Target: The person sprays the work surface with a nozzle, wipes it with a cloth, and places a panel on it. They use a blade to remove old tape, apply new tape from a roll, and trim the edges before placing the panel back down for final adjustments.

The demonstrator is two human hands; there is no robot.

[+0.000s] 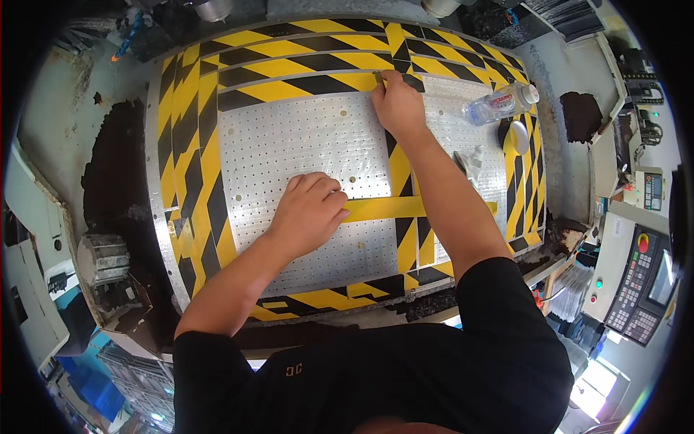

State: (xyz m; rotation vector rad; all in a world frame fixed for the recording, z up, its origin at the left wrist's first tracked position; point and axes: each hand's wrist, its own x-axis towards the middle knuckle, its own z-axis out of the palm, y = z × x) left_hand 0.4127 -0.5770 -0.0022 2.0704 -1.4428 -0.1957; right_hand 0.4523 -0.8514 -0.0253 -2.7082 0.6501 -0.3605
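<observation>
A perforated metal plate (303, 137) lies in front of me, bordered by bands of black-and-yellow striped tape (303, 64). My left hand (309, 208) is closed at the left end of a long yellow strip (383, 208). The strip runs rightward across the plate, and my right forearm covers part of it. Farther off, my right hand (400, 106) has its fingers closed at the inner edge of the far tape, by the top of a vertical striped band. Something small and dark shows at its fingertips, too small to name.
A clear plastic bottle (504, 103) lies on its side at the plate's far right. Near it are a round black-and-white item (515, 137) and a crumpled clear piece (470, 162). Machine walls flank the plate; a control panel (640, 289) stands at right.
</observation>
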